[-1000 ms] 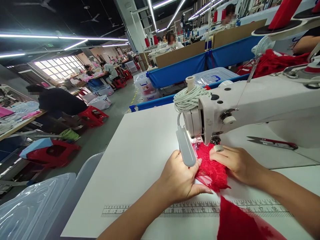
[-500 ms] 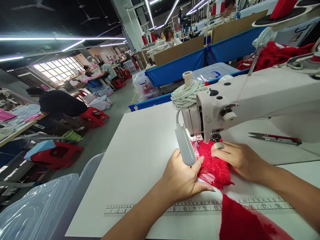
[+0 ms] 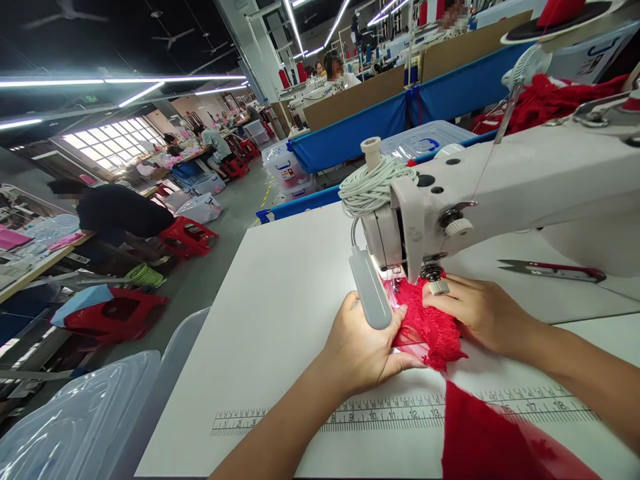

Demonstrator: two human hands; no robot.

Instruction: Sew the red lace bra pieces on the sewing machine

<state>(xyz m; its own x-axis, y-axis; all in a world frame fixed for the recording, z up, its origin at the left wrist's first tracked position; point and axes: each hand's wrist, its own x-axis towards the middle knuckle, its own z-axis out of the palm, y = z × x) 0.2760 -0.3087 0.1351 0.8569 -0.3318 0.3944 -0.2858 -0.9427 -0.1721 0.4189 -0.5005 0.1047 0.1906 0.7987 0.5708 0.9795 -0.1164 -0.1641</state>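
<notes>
Right here under the white sewing machine (image 3: 510, 183) is my crumpled red lace fabric (image 3: 434, 330), flat on the white counter (image 3: 240, 347), its far end by the small metal presser foot (image 3: 397, 285). Light stuff, I'd say: soft, floppy, the sheer part at the near left likely slippery and easy to snag, the bumpy lace giving more grip. Best held flat by the edges, light pressure, no tugging.

My left hand (image 3: 364, 352) is at its left edge: forefinger and thumb well parted, fingertip on the lace, no pinch there; the grey oblong lamp (image 3: 373, 290) hides some of the rest. My right hand (image 3: 483, 312) lies over the right side, fingers bent and close together on the lace; whether they pinch it or just press, I can't tell.

Nearest me, a deep-red cloth panel with a sheer edge (image 3: 483, 433) lies across the printed black ruler scale (image 3: 373, 419). Off right, red-and-black thread snips (image 3: 560, 271) rest beyond my hand.
</notes>
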